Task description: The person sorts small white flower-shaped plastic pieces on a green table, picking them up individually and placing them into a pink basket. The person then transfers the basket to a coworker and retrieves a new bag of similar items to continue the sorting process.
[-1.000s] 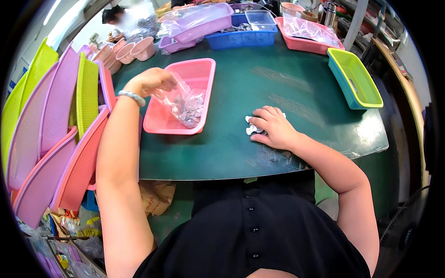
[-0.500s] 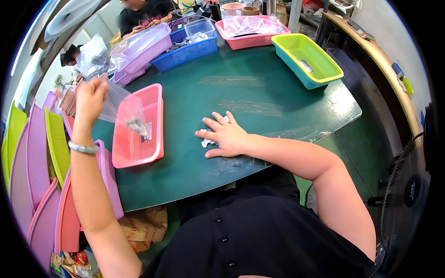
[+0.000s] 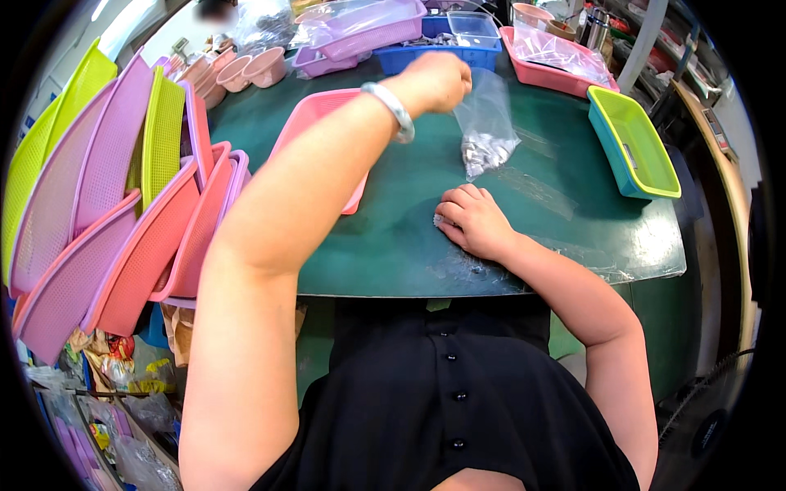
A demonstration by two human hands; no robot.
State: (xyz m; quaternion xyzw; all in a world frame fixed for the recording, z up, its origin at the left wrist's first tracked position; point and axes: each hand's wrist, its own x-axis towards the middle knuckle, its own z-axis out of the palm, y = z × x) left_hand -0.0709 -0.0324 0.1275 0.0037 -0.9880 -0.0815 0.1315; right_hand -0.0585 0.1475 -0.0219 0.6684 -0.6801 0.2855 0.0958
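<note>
A clear plastic bag [image 3: 485, 110] of small silvery pieces [image 3: 485, 154] hung over the green tabletop [image 3: 393, 245], to the right of the pink basket [image 3: 304, 116]; half a second earlier it had dangled above that basket. The left hand [image 3: 442, 82] gripped its gathered top, and the forearm now crossed in front of the basket. Whether the bag's bottom touched the surface could not be told. The right hand [image 3: 475, 219], spread before, had curled over white pieces [image 3: 438, 221]; whether it grasped them could not be told. The lime basket [image 3: 645, 141], nested in a teal basin [image 3: 611, 151], bore a label [image 3: 629, 155] too small to read. Green surface stretched between bag and basin. The tabletop's front edge ran just before the person's black top [image 3: 508, 368]; leaning baskets [image 3: 106, 164] crowded its left side.
</note>
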